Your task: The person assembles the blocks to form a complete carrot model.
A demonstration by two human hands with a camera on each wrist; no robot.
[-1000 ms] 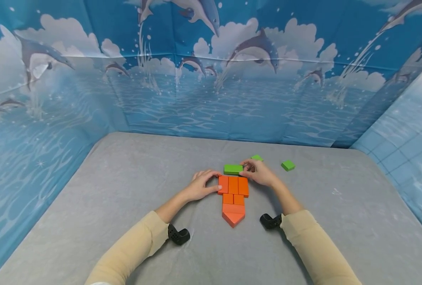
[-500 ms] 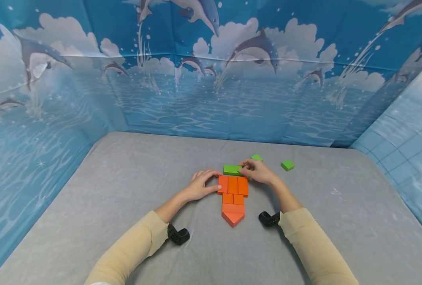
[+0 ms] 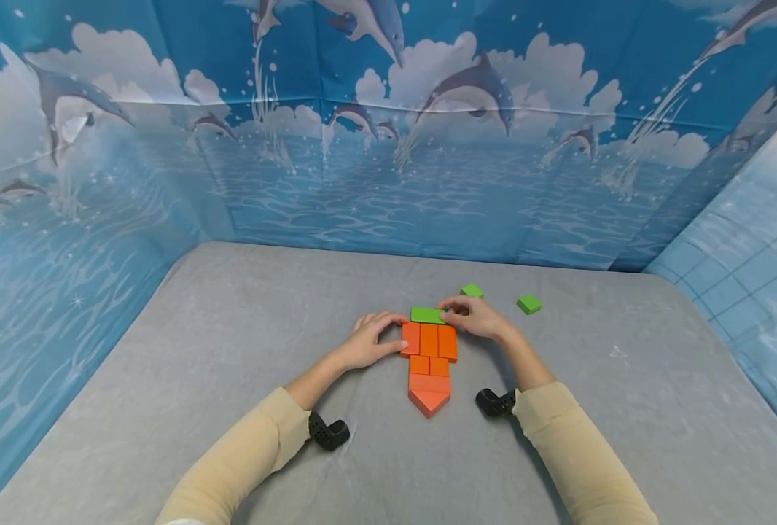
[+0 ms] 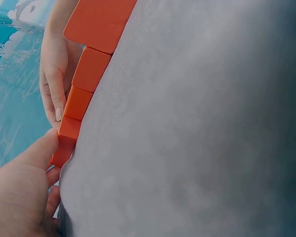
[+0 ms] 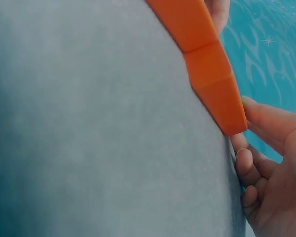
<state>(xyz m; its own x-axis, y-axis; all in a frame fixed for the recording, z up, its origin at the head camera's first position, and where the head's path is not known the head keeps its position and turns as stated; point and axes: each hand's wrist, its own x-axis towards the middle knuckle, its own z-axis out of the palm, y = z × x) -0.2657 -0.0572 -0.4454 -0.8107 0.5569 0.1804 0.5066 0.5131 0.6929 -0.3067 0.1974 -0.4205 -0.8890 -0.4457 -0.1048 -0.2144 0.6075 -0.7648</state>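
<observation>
My left hand (image 3: 365, 344) sits at the left side of a row of three upright-laid orange rectangular blocks, its thumb and index finger curled round the leftmost orange block (image 3: 411, 339). My right hand (image 3: 477, 319) pinches the right end of a green rectangular block (image 3: 425, 315), which lies crosswise right at the row's far edge. Two small orange blocks (image 3: 419, 365) adjoin the row's near side. Nearest me lies an orange block with a pointed end (image 3: 429, 401). The left wrist view shows the left thumb (image 4: 45, 148) against an orange edge; in the right wrist view, orange blocks hide the green one.
Beyond the right hand lies a small green block (image 3: 471, 290), partly covered by the fingers. Another green block (image 3: 529, 304) lies farther right. The grey cloth surface (image 3: 264, 313) ends at a dolphin-print curtain (image 3: 375, 197) behind and on both sides.
My right hand has drawn the green block slightly toward me and left, narrowing the gap to the orange row. The left hand has stayed in place.
</observation>
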